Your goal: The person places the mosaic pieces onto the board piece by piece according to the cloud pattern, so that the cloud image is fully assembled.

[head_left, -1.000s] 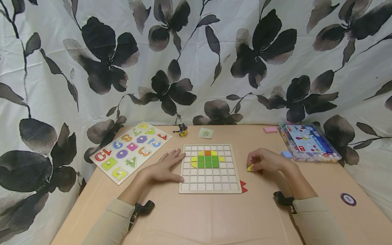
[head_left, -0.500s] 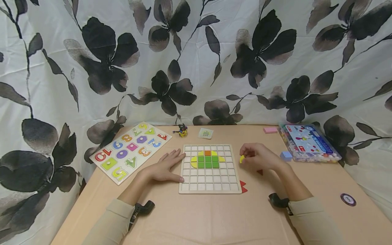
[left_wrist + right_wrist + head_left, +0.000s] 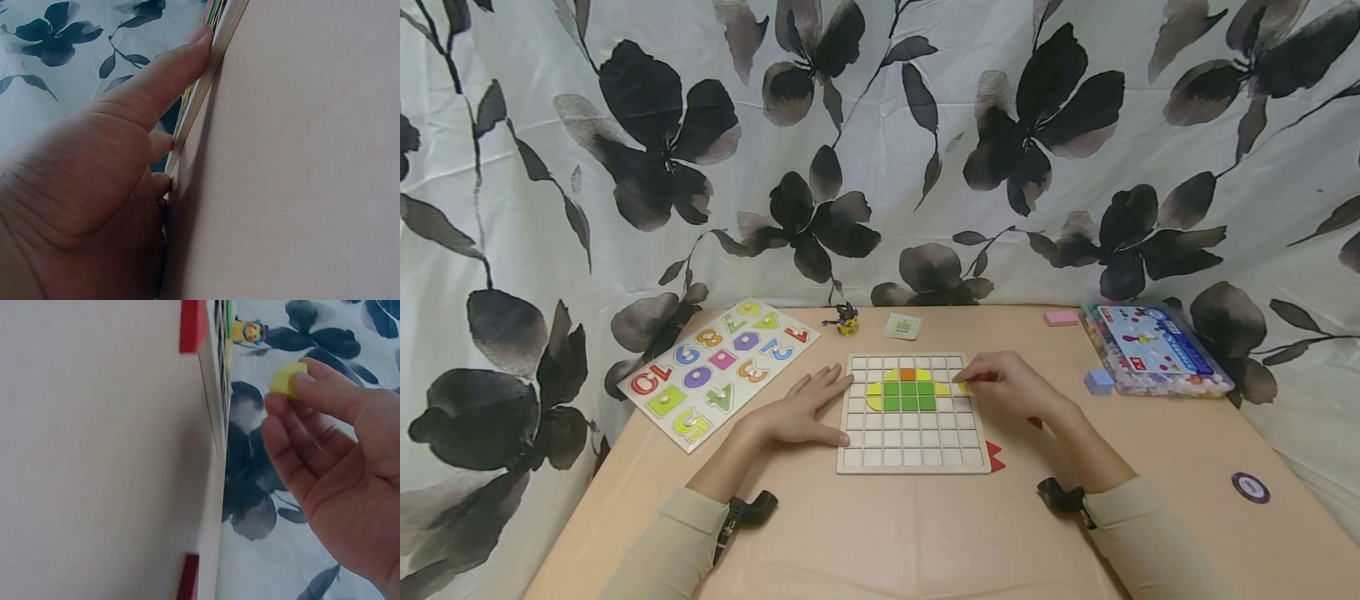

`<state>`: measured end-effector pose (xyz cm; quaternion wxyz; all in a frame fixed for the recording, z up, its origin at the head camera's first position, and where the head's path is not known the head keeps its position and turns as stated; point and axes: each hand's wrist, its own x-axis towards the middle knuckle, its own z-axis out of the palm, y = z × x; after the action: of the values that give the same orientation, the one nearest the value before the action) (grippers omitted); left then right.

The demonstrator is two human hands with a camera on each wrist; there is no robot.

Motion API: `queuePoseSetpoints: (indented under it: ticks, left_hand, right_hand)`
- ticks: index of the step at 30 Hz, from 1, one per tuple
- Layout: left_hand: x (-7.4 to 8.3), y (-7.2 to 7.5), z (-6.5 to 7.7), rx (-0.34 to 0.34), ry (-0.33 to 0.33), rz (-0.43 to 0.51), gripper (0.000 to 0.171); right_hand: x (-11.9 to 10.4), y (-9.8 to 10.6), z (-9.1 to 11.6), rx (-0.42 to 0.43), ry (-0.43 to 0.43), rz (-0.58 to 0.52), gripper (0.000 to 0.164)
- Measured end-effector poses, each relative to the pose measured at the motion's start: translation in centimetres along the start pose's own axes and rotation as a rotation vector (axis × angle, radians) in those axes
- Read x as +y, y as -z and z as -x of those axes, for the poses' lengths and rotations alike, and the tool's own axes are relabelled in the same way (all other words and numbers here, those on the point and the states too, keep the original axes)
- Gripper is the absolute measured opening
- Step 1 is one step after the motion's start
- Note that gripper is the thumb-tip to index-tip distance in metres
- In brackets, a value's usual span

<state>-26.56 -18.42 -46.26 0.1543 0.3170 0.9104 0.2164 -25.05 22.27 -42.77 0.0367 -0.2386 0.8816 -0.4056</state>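
A white gridded board lies mid-table, with green square tiles, an orange tile and rounded yellow tiles set in its cells. My left hand rests against the board's left edge, fingers spread; in the left wrist view the thumb touches the rim. Between thumb and fingertips, my right hand pinches a yellow quarter-round tile, over the board's right edge. Red triangular pieces lie beside the board's lower right, and another red piece is partly hidden under the right hand.
A number-and-shape puzzle board lies at the left. Toward the back are a small toy figure and a square card. At the right are a pink block, a blue block, a clear bead box and a round disc.
My right hand has carried the yellow tile left, from the table beside the board to over the board's right edge. The blue block has come fully into view. My left hand stays still.
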Motion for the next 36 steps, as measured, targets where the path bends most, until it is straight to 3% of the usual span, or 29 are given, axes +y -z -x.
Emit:
queuePoseSetpoints:
  ticks: [9, 16, 21, 36]
  left_hand:
    - [0.1, 0.0, 0.0, -0.003, 0.004, 0.006, 0.109]
    - [0.1, 0.1, 0.0, -0.003, 0.006, -0.001, 0.109]
    - [0.2, 0.1, 0.0, -0.002, 0.005, -0.001, 0.109]
    - [0.2, 0.1, 0.0, -0.004, 0.01, -0.001, 0.109]
  right_hand:
    - [-0.7, -1.3, -0.5, -0.048, -0.002, 0.02, 0.022]
    - [-1.2, -2.2, -0.9, -0.072, -0.079, 0.02, 0.019]
    - [-1.1, -2.8, -1.2, -0.083, -0.04, 0.031, 0.016]
    - [-0.2, -3.4, -1.7, -0.159, 0.049, 0.13, 0.031]
